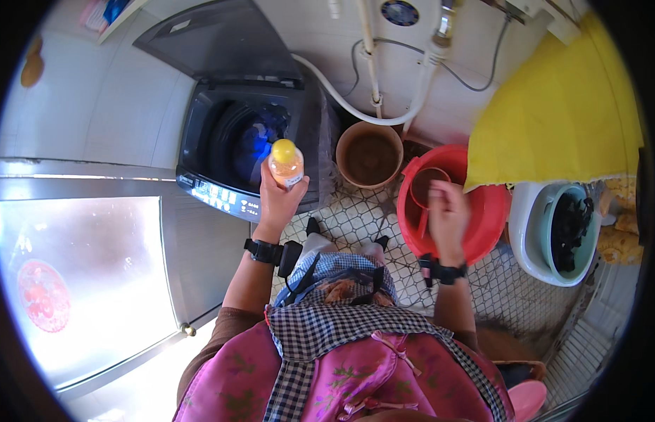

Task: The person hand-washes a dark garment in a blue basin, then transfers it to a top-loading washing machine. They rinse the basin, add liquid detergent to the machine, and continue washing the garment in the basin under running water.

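Note:
My left hand [283, 201] is closed around a clear bottle [286, 170] with a round yellow cap and orange contents, held at the front right of the top-loading washing machine [186, 150]. The machine's dark lid [227, 39] stands up, and blue-lit fabric [256, 140] shows inside the drum. Over the red plastic tub [486, 221] is my right hand [448, 211], blurred, with its fingers partly curled; whether it holds anything cannot be told. A red dipper [430, 184] lies inside the tub, just beyond that hand.
A brown round pot [369, 184] stands between the machine and the tub. To the right, a teal basin [595, 253] with dark items sits in a white basin [528, 253]. Yellow cloth [559, 116] hangs above them. White pipes [371, 63] run down the wall; a metal-framed door [172, 253] is at left.

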The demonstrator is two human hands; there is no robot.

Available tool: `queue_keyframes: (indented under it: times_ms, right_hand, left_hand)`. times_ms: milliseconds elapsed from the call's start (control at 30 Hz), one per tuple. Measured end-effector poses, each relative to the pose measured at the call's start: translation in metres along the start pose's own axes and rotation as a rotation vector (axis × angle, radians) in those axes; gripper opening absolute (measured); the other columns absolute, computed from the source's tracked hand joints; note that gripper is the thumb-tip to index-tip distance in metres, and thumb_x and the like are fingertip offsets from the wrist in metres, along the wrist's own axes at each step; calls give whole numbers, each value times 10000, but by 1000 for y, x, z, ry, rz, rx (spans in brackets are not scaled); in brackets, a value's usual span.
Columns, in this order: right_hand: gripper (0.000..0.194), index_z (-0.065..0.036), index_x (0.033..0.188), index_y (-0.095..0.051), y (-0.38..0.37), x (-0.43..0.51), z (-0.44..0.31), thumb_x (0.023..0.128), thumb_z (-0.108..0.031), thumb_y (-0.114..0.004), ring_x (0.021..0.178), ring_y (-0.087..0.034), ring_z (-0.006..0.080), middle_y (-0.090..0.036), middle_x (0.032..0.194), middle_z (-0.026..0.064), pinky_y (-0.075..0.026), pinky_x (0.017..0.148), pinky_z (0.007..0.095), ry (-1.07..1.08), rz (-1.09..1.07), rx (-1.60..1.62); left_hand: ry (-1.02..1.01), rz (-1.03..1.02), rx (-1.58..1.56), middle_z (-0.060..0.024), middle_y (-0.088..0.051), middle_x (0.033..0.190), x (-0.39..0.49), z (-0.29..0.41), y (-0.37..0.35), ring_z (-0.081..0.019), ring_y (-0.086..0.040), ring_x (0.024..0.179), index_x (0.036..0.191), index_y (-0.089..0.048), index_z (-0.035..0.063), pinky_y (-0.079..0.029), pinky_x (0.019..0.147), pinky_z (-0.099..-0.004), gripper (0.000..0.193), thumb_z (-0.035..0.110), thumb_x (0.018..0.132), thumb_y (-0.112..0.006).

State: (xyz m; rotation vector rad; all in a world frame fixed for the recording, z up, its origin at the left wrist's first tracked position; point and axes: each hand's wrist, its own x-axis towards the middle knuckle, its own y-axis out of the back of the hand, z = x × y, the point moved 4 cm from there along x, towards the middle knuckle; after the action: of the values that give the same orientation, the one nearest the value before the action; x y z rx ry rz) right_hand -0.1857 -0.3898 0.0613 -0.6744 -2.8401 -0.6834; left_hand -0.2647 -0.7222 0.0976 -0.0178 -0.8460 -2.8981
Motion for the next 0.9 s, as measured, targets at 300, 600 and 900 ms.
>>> queue_keyframes:
  times_ms: [300,600,900]
  right_hand:
    - [281,-60,1083,-527,-250,-11,-179,978,-320,-531,672,-667,326,-663,753,150,-518,565,418,265,-595,-135]
    - [361,-73,1214,-519,-393,14,-256,887,-183,-625,995,-626,364,-550,1208,185,-518,804,438,677,-729,-103]
    - [319,-47,1004,-565,-443,39,-285,926,-356,-569,908,-654,334,-643,992,182,-522,741,429,303,-845,-348]
  left_hand:
    - [-480,5,524,-141,-597,1119,22,-43,105,-363,-571,1036,1196,-569,78,-480,894,-435,655,55,577,-780]
    - [-316,-156,89,-159,-577,1082,114,-143,205,-384,-553,1028,1221,-539,82,-471,897,-438,620,81,632,-732]
    - [-375,-173,128,-109,-581,1135,150,-158,239,-359,-551,1073,1240,-551,133,-479,926,-422,666,62,608,-747]
